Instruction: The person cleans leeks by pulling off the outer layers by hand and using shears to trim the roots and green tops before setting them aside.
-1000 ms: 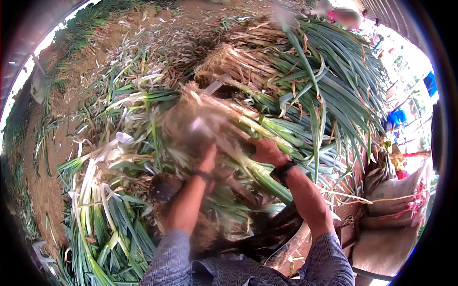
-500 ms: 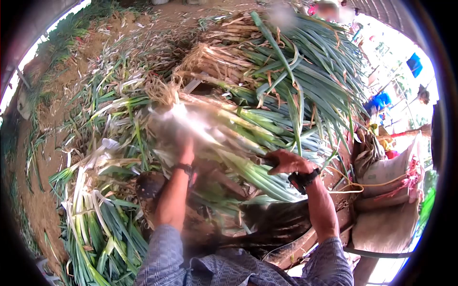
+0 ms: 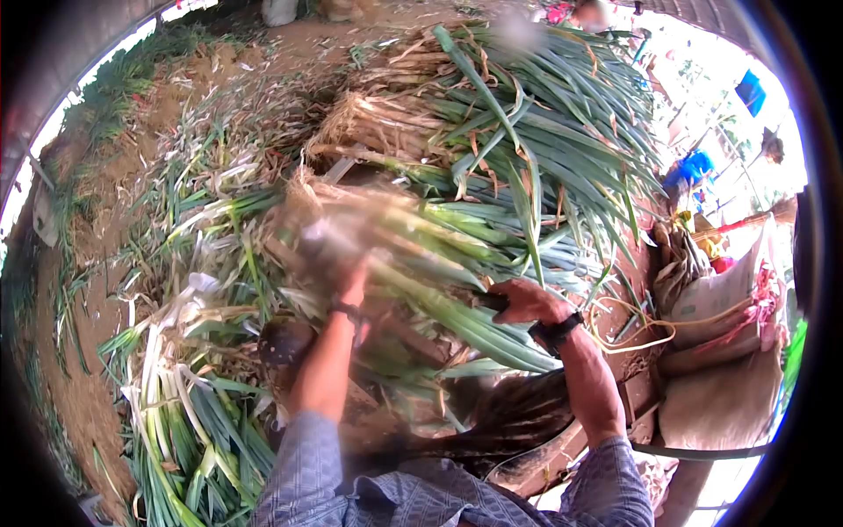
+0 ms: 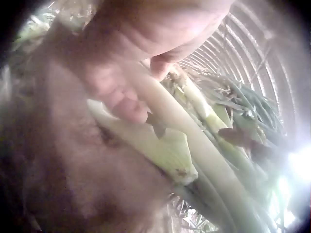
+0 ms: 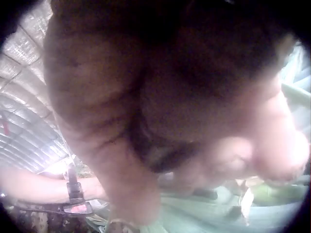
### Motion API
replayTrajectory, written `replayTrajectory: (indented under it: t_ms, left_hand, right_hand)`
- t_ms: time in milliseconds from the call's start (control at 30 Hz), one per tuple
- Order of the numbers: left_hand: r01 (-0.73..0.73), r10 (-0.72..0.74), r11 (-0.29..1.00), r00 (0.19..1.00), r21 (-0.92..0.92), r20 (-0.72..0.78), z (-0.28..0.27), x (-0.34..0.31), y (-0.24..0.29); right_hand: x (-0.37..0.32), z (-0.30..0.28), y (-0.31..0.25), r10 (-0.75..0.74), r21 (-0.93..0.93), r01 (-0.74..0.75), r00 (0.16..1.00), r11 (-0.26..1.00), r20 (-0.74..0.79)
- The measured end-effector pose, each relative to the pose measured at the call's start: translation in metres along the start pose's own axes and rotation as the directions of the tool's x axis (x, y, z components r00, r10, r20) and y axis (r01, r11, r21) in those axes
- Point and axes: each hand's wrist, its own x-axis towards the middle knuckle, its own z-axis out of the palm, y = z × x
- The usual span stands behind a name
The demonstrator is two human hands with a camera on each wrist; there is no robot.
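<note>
Beside the large heap, my left hand [image 3: 353, 277] grips the pale lower part of a long green-and-white stalk [image 3: 439, 303]; motion blurs the root end. The left wrist view shows curled fingers [image 4: 129, 109] against the white stalk [image 4: 184, 119], with a torn pale green leaf piece [image 4: 170, 153] beside it. My right hand [image 3: 531, 303] is above the stalk's leafy part, its fingers curled round a small dark object [image 3: 492, 301]. Seen from the right wrist, the hand [image 5: 146, 111] is curled just above green leaves [image 5: 199, 211]; its palm is in deep shadow.
A big heap of leafy stalks [image 3: 562, 132] lies ahead, roots leftward. A smaller pile [image 3: 158, 413] is at lower left, with loose trimmings [image 3: 211, 176] scattered on the soil beyond. Sacks [image 3: 720, 395] and a looped yellowish cord [image 3: 615, 347] are on the right.
My right hand has moved off the stalk, rightward, since a second ago. The left hand shifted left and stays at the pale end, still blurred. The whole view has turned slightly.
</note>
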Motion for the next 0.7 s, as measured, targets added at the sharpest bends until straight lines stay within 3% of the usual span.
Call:
replayTrajectory:
  t_ms: [67,167,200,300,433,467,600,700]
  left_hand:
    - [0.06,-0.059,0.998,0.997,0.014,-0.044,0.002,-0.013,0.028]
    - [0.078,-0.074,0.992,0.997,-0.098,0.038,-0.003,0.005,0.01]
    - [0.123,-0.102,0.956,0.991,-0.266,0.091,0.0,-0.018,0.029]
    - [0.14,0.045,0.861,0.936,-0.489,0.348,-0.004,-0.042,0.038]
    - [0.32,0.053,0.732,0.854,-0.602,0.517,-0.018,-0.033,0.026]
    - [0.329,0.125,0.665,0.836,-0.67,0.534,-0.021,-0.029,0.018]
    - [0.27,0.172,0.7,0.834,-0.661,0.524,-0.023,-0.045,0.033]
    - [0.193,0.024,0.847,0.917,-0.495,0.399,-0.03,-0.045,0.052]
  right_hand:
    - [0.005,0.0,-0.008,0.015,-0.035,-0.015,1.0,0.999,-0.001]
    - [0.01,0.002,-0.01,-0.014,-0.051,0.009,0.996,0.999,-0.089]
    - [0.011,-0.001,-0.015,-0.02,-0.042,0.014,0.99,0.999,-0.142]
    - [0.015,-0.014,-0.039,-0.046,-0.015,0.043,0.968,0.999,-0.247]
    - [0.025,-0.005,-0.056,-0.215,-0.034,0.218,0.911,0.975,-0.35]
    - [0.027,-0.002,-0.061,-0.234,-0.031,0.24,0.901,0.97,-0.366]
    - [0.03,-0.006,-0.071,-0.242,-0.035,0.245,0.905,0.969,-0.351]
    - [0.026,-0.007,-0.063,-0.183,-0.017,0.185,0.942,0.983,-0.281]
